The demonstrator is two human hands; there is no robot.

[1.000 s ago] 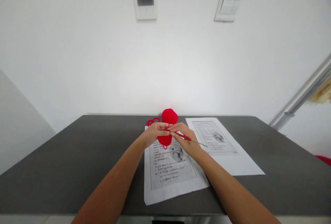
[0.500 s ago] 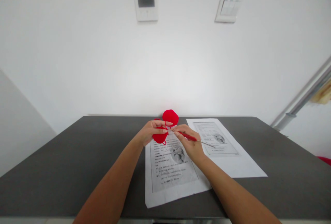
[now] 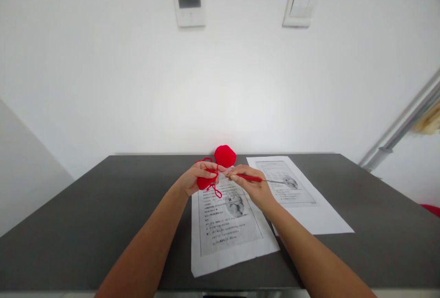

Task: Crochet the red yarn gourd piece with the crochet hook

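Observation:
My left hand (image 3: 195, 179) is closed round a small red crochet piece (image 3: 205, 183), from which a loose red yarn tail (image 3: 216, 191) hangs. My right hand (image 3: 250, 187) pinches a crochet hook with a red handle (image 3: 248, 178); its metal shaft points right and its tip meets the piece between my hands. Behind my hands a ball of red yarn (image 3: 225, 156) rests on the dark table (image 3: 85, 215), with a loop of yarn (image 3: 203, 160) beside it.
Two printed instruction sheets lie on the table: one (image 3: 227, 229) under my hands, the other (image 3: 302, 197) to its right. A white wall behind carries a small display panel (image 3: 189, 4) and a switch plate (image 3: 298, 6). A metal rail (image 3: 402, 128) slants at right.
Both hands have lifted a little off the sheet and my left hand has drawn the crochet piece leftward. The hook has levelled out, with its shaft now pointing more to the right.

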